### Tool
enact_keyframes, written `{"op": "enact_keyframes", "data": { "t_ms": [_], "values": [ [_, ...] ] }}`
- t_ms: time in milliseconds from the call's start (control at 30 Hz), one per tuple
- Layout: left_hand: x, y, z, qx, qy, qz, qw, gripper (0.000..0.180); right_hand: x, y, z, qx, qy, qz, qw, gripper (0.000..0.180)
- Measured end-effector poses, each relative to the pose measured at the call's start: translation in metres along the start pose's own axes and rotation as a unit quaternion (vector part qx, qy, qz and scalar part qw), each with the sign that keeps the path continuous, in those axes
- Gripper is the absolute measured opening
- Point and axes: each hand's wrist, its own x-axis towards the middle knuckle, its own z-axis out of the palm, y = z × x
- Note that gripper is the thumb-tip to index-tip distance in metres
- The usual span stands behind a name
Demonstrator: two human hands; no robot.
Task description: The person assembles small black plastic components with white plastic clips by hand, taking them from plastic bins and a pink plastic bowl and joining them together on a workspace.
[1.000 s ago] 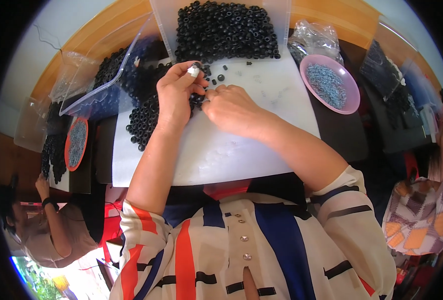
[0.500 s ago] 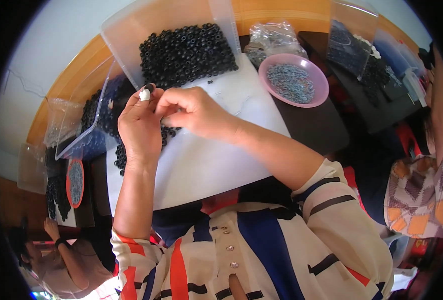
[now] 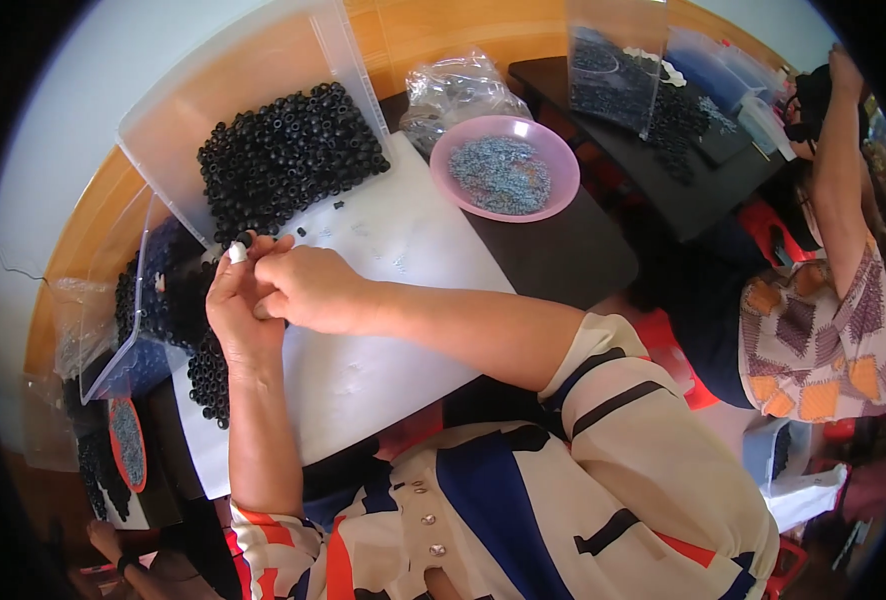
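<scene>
Both hands meet over the white table (image 3: pixel 363 370) — the left hand (image 3: pixel 238 305) has its grip pinched on a small black ring (image 3: pixel 244 240), held up so the right hand (image 3: pixel 308 290), fingers curled shut, can work it — near the ring pile (image 3: pixel 283 160).

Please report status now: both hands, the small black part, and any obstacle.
Left hand and right hand together, pinching small black ring. Black ring pile just beyond. Nothing blocking.

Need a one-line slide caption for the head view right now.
Both hands, left hand and right hand, meet over a white board, pinching a small black ring beside heaped black rings.
</scene>
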Motion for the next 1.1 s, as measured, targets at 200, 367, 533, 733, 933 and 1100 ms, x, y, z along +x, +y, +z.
{"op": "enact_keyframes", "data": {
  "t_ms": [200, 367, 533, 733, 933, 1100],
  "values": [
    [-0.001, 0.000, 0.001, 0.021, 0.009, 0.000, 1.000, 0.026, -0.005, -0.001, 0.006, -0.027, 0.042, -0.078, 0.996, 0.012],
    [0.000, -0.001, -0.002, 0.016, 0.002, -0.004, 1.000, 0.026, -0.005, -0.002, 0.005, 0.017, 0.039, -0.087, 0.995, 0.011],
    [0.002, -0.006, -0.004, 0.017, 0.008, -0.010, 1.000, 0.026, -0.007, -0.002, 0.012, -0.087, 0.096, -0.069, 0.989, 0.014],
    [0.000, -0.002, -0.004, 0.042, 0.035, -0.018, 0.998, 0.024, -0.003, -0.006, 0.013, -0.128, 0.026, -0.079, 0.988, 0.012],
    [0.000, -0.009, 0.010, 0.025, 0.013, -0.017, 0.999, 0.022, -0.005, -0.002, -0.003, -0.109, 0.032, -0.103, 0.988, 0.008],
    [0.002, -0.010, 0.019, 0.057, -0.001, -0.035, 0.998, 0.021, 0.012, 0.013, -0.051, -0.015, 0.137, -0.074, 0.988, 0.006]
  ]
}}
